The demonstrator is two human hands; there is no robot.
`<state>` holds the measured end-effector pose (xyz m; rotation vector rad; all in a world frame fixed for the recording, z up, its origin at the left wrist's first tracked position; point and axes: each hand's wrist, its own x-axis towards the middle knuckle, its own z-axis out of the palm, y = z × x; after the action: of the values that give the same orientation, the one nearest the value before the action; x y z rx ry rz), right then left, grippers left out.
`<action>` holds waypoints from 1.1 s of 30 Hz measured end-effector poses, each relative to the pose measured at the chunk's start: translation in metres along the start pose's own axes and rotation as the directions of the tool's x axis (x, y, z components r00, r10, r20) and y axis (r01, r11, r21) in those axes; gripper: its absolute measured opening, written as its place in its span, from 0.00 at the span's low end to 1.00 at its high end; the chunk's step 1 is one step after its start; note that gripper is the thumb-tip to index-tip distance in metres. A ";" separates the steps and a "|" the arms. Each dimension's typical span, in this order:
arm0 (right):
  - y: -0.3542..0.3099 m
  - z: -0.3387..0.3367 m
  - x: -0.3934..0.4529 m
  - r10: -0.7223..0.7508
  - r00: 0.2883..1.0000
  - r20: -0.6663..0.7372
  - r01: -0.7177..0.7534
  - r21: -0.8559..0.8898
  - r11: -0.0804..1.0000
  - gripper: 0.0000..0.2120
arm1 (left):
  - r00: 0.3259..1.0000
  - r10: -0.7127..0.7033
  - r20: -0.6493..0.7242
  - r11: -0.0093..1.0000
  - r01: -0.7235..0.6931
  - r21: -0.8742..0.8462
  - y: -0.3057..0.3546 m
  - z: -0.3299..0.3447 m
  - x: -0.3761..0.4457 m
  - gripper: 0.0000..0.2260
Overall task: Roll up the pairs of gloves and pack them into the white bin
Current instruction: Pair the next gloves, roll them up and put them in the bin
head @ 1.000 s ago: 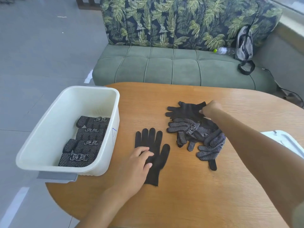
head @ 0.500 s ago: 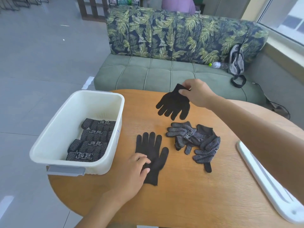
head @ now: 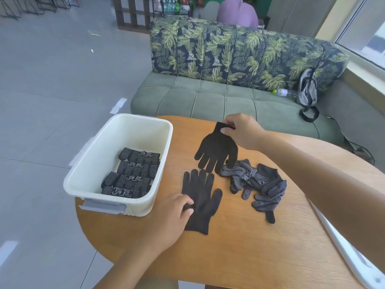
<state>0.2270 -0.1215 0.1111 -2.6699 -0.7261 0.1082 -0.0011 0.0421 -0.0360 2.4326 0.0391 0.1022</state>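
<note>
Now a second glove comes over

Right hand (head: 241,130) has lifted one glove (head: 217,151) off the pile (head: 256,182), pinching its cuff; left hand (head: 173,211) presses the flat glove (head: 201,197), fingers loosely curled. Pairing can likely follow. Bin (head: 116,130) holds rolls (head: 131,176) on its right side; table (head: 239,247) is bare toward the near edge.

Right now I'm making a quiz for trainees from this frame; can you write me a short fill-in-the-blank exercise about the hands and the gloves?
1. The right hand pinches a plain black glove by its ____.
2. The left hand rests on the flat glove lying on the ____.
3. The rolled pairs sit inside the ____ bin.
4. The loose dotted gloves lie to the ____ of the flat glove.

Missing words: cuff; table; white; right
</note>
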 end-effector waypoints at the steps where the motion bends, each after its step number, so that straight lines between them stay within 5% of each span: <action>1: -0.002 0.002 -0.001 0.000 1.000 -0.006 0.000 -0.003 1.000 0.03 | 1.000 -0.002 -0.002 1.000 0.002 -0.005 0.000 0.000 0.000 0.09; 7: -0.022 0.037 -0.048 -0.104 0.995 -0.005 0.104 0.001 0.995 0.03 | 0.999 -0.027 -0.025 0.999 0.026 -0.037 -0.004 0.002 0.001 0.10; 12: -0.024 0.134 -0.117 -0.267 0.963 -0.044 0.247 -0.262 0.933 0.02 | 0.990 -0.129 -0.062 0.978 0.117 -0.175 -0.010 0.011 -0.002 0.21; 16: -0.021 0.185 -0.154 -0.259 0.959 -0.119 0.224 -0.249 0.942 0.07 | 0.992 -0.123 -0.006 0.976 0.120 -0.182 -0.013 0.017 -0.001 0.28; 23: -0.018 0.201 -0.166 -0.081 0.960 -0.267 0.078 -0.019 0.997 0.10 | 0.997 -0.054 -0.048 0.992 0.049 -0.114 -0.014 0.023 0.003 0.15; 33: -0.015 0.195 -0.162 -0.182 0.902 -0.391 0.190 -0.018 0.982 0.13 | 0.975 -0.009 -0.223 0.989 -0.024 -0.143 -0.013 0.022 0.004 0.10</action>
<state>0.0469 -0.1268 -0.0683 -2.4708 -0.8306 -0.4547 0.0052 0.0381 -0.0611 2.2657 0.1190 0.3692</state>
